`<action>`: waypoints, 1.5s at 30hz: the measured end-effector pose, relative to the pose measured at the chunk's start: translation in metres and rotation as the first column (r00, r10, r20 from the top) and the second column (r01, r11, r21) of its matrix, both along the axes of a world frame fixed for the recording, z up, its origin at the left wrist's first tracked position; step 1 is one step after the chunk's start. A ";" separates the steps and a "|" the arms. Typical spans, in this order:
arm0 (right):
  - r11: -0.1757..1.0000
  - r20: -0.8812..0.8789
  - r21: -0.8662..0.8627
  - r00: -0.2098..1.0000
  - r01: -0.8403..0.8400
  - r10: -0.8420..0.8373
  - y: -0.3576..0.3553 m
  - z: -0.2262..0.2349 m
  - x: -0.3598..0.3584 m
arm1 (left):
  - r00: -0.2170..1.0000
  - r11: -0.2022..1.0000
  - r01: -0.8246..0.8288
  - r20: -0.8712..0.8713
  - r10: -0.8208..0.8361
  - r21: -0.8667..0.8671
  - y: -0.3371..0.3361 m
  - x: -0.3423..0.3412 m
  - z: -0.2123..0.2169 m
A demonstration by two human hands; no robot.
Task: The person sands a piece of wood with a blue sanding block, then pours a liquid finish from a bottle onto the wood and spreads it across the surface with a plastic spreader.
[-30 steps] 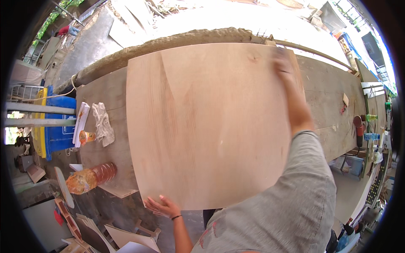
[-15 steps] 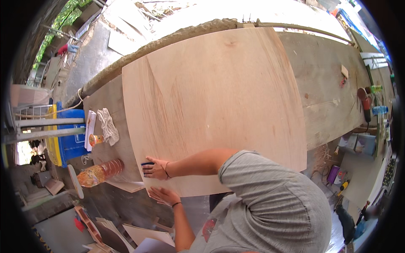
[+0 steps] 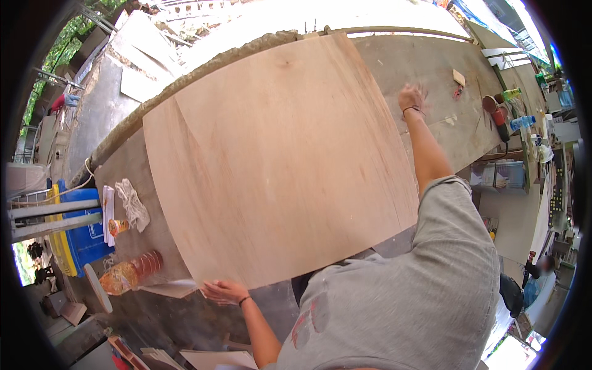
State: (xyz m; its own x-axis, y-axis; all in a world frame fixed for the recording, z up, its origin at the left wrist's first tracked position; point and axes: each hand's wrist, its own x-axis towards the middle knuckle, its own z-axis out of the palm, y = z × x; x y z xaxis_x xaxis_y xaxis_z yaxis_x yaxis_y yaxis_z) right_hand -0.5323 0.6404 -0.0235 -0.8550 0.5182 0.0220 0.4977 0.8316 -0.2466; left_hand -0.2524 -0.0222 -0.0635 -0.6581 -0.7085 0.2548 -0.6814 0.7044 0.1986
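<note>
Head view: a large plywood sheet (image 3: 277,166) lies flat on a long grey workbench (image 3: 444,68), between the person's two hands. The step in hand appears to be positioning the sheet on the bench; by judgement, the next move calls for both hands to steady opposite edges so the panel shifts squarely. Left hand (image 3: 225,291): open, fingers spread and flat, resting at the near corner of the sheet, gripping nothing. Right hand (image 3: 411,97): arm stretched out, hand loosely open on the bench surface just beyond the sheet's far right edge; whether it touches the edge cannot be told. Left of the left hand: an orange-tinted plastic bottle (image 3: 129,273) lying on its side, with a crumpled white rag (image 3: 132,205) farther off. Beyond the right hand: a small wood block (image 3: 459,78) and a red power tool (image 3: 496,114).
</note>
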 end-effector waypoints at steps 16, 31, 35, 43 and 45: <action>0.664 -0.230 -0.089 0.664 -0.742 0.712 -0.387 -0.031 0.100 | 0.965 0.993 0.119 -0.237 -0.116 0.000 -0.011 0.005 -0.011; 0.335 -0.204 -0.122 0.354 -0.934 0.913 -0.444 0.006 0.222 | 0.889 0.962 0.246 -0.368 -0.271 -0.114 -0.032 -0.010 -0.038; 0.798 -0.340 0.105 0.733 -0.593 0.589 -0.362 -0.055 0.243 | 0.880 0.909 0.414 -0.231 -0.415 -0.055 -0.044 0.022 -0.025; 0.608 -0.201 0.449 0.737 0.655 -0.645 -0.075 -0.020 0.502 | 0.929 0.898 0.314 0.093 -0.357 0.310 -0.130 0.166 -0.091; 0.724 -0.144 0.053 0.723 0.687 -0.676 -0.067 -0.033 0.525 | 0.875 0.767 0.250 0.203 -0.441 0.591 -0.124 0.200 -0.103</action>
State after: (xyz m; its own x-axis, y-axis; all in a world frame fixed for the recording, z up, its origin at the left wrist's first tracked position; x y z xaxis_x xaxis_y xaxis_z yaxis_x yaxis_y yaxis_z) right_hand -0.0078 0.5736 -0.0565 -0.2603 0.9500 0.1723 0.9145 0.2998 -0.2715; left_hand -0.0526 -0.1465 -0.1662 -0.8584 -0.3724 -0.3528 -0.5026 0.7483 0.4329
